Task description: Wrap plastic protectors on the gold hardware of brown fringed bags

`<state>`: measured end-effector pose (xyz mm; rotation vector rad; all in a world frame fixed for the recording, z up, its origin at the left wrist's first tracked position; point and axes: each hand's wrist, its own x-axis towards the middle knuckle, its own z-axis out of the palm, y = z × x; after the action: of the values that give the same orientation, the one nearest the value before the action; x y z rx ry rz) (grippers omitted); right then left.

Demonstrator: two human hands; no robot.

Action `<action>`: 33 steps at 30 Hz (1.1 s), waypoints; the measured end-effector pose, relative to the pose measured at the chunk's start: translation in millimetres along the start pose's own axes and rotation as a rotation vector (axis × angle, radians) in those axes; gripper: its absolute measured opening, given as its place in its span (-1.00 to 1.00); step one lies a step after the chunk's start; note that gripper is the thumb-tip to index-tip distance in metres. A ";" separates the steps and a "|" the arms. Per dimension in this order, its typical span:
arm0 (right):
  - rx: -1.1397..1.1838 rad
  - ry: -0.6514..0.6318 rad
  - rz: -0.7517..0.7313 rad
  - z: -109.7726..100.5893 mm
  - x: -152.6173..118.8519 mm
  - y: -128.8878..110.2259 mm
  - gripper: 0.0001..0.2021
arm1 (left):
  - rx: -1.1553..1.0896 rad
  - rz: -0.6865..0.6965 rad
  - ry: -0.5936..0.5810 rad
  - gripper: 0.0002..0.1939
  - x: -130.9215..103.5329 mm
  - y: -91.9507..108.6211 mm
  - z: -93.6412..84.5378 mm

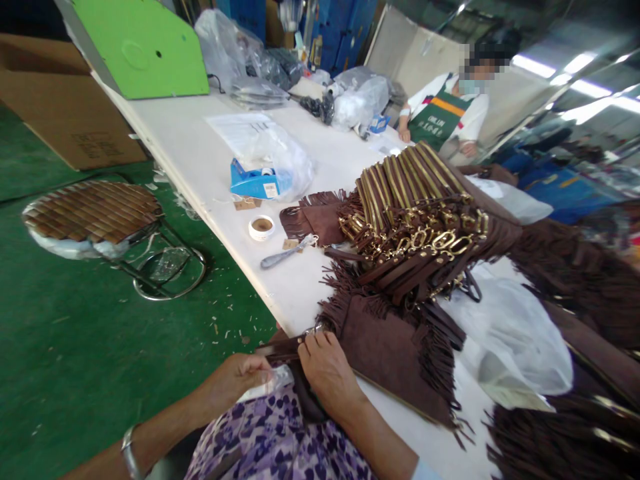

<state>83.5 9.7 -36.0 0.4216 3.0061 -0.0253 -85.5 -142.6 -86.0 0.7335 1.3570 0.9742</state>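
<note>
My left hand (250, 373) is closed in a pinch on a small whitish wipe or piece of thin plastic (281, 379); which of the two I cannot tell. Close beside it, my right hand (325, 363) has its fingers curled over a dark brown leather strap (283, 348) at the table edge, above my lap. Some metal hardware shows just behind those fingers. A brown fringed suede bag (387, 340) lies flat on the table to the right of my right hand. Its link to the strap is hidden.
Brown bags with gold zips and clasps (415, 193) are piled on the white table (185, 147). Nearby are a grey-handled brush (287, 253), a round tub (261, 228) and a blue tape dispenser (255, 180). A stool (95, 210) stands left; a person (445, 113) stands across.
</note>
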 end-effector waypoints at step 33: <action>0.661 -0.188 -0.027 -40.8 20.1 2.0 -0.79 | 0.295 0.208 0.152 -0.87 -30.1 40.7 -3.0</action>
<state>60.7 18.4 2.5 0.3963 2.7412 -1.0130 -92.8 -151.7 -36.7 1.0574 1.6016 1.0198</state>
